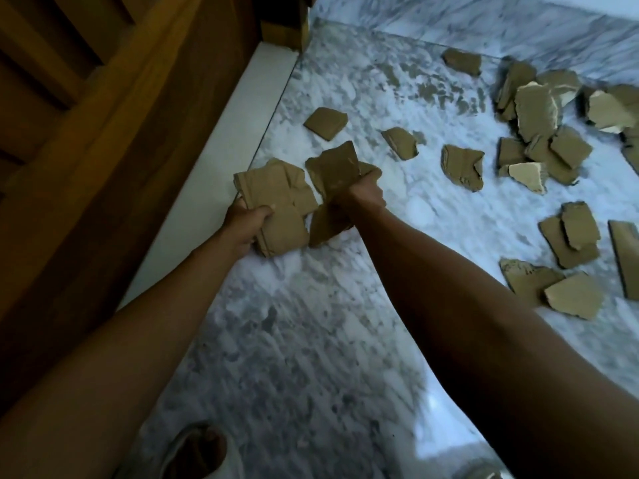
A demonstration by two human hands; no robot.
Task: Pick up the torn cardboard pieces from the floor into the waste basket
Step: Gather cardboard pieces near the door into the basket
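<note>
My left hand (246, 221) grips a stack of torn brown cardboard pieces (276, 198) near the white skirting. My right hand (366, 191) grips another bunch of cardboard pieces (333, 171) just to the right of it, above the marble floor. Several more torn pieces lie scattered on the floor: one (325, 122) beyond my hands, two further right (401, 142) (461, 165), a heap (539, 133) at the upper right, and others (570, 236) at the right edge. No waste basket is in view.
A wooden door or panel (86, 133) rises on the left above a white skirting (221, 181). The marble floor (311, 323) ends at a marble wall (484, 22) at the top. My foot in a sandal (200, 451) shows at the bottom.
</note>
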